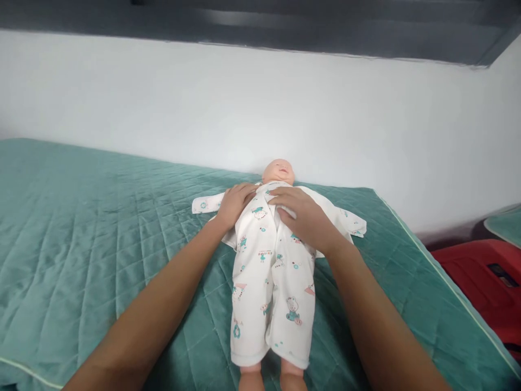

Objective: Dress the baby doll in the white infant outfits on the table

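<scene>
A baby doll (279,171) lies on its back, head toward the wall and bare feet toward me. It wears a white printed shirt (348,221) with the sleeves spread to both sides. White trousers (260,277) with small animal prints reach up over its chest. My left hand (237,203) rests along the left edge of the doll's upper body, fingers stretched out, some fingertips hidden. On the right side of the chest lies my right hand (303,216), its fingers apart and touching the cloth. I see neither hand gripping the fabric.
A green quilted cover (122,217) spreads under the doll, with its pale-piped edge at the right. A white wall (228,108) stands behind, below a dark overhead panel (285,27). Red plastic furniture (484,282) stands beyond the right edge.
</scene>
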The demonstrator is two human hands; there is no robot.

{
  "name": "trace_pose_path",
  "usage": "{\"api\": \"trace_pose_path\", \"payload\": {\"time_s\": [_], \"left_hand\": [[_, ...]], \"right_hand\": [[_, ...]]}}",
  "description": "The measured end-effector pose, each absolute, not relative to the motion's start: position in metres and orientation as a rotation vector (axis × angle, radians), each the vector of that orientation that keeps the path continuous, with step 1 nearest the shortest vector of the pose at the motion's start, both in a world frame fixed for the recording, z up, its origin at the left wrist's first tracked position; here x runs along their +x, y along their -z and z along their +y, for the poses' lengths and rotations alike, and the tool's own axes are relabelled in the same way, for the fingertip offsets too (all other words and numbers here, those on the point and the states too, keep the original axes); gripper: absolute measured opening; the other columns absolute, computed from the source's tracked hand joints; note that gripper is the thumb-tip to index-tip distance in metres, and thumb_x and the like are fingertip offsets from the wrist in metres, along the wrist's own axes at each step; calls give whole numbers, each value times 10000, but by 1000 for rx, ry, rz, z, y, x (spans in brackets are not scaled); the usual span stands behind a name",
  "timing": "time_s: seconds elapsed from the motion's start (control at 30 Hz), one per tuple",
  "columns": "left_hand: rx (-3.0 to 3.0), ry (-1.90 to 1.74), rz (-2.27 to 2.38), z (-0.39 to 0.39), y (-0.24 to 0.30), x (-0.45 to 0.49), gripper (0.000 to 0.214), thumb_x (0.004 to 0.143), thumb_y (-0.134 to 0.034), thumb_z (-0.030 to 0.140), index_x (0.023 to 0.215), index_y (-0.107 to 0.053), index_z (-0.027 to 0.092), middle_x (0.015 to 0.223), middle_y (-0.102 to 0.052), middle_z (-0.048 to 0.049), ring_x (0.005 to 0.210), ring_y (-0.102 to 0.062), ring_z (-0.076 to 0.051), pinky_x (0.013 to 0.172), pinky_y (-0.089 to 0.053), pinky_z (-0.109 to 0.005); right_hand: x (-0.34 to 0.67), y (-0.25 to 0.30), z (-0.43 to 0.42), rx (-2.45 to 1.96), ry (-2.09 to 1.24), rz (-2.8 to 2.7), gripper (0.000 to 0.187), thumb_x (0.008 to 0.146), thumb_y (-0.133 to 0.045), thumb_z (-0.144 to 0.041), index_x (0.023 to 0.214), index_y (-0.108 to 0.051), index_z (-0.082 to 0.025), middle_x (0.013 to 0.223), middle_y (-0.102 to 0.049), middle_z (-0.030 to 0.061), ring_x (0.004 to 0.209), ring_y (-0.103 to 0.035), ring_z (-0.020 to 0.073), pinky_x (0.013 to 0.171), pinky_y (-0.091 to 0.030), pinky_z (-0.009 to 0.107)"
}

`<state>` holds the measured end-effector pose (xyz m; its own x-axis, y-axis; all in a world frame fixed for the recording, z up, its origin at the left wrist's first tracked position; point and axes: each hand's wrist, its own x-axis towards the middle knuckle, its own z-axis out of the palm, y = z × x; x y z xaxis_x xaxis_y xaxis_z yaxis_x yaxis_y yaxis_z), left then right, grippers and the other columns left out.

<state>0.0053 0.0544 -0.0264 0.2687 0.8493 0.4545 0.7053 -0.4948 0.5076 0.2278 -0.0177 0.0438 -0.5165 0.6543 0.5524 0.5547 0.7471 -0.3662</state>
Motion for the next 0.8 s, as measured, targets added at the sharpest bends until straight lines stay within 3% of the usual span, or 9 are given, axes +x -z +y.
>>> {"api": "trace_pose_path", "payload": {"time_s": [0.13, 0.27, 0.6, 0.8], "left_hand": [[2318, -1090, 1437, 56, 31, 3, 350, 993, -448, 370, 1256, -645, 250, 1321, -653, -69, 1213, -559, -256, 1054, -377, -422], [2313, -1107, 1408, 58, 33, 3, 328, 993, -457, 366, 1225, -657, 250, 1313, -661, -57, 1203, -570, -245, 1064, -377, -415], [2339, -1100, 1419, 52, 36, -2, 327, 996, -464, 355, 1252, -636, 248, 1349, -640, -55, 1220, -560, -244, 1078, -385, -428], [2390, -1142, 1417, 45, 40, -4, 330, 978, -477, 255, 1281, -605, 242, 1348, -631, -66, 1238, -546, -248, 1081, -395, -448]], "right_hand": [[221, -45, -25, -963, 21, -2368, 330, 924, -467, -116, 1131, -676, -266, 1297, -660, 42, 1205, -568, 268, 1023, -435, 505], [219, -43, -25, -976, 117, -2366, 274, 950, -458, -144, 1059, -681, -260, 1224, -690, 49, 1146, -582, 277, 972, -439, 490], [236, -49, -22, -879, 124, -2304, 211, 892, -504, -100, 908, -663, -238, 1152, -690, 74, 1116, -590, 270, 947, -470, 455], [230, -55, -35, -875, 49, -2323, 223, 912, -489, -99, 956, -663, -231, 1114, -696, 71, 1072, -596, 257, 917, -468, 436]]}}
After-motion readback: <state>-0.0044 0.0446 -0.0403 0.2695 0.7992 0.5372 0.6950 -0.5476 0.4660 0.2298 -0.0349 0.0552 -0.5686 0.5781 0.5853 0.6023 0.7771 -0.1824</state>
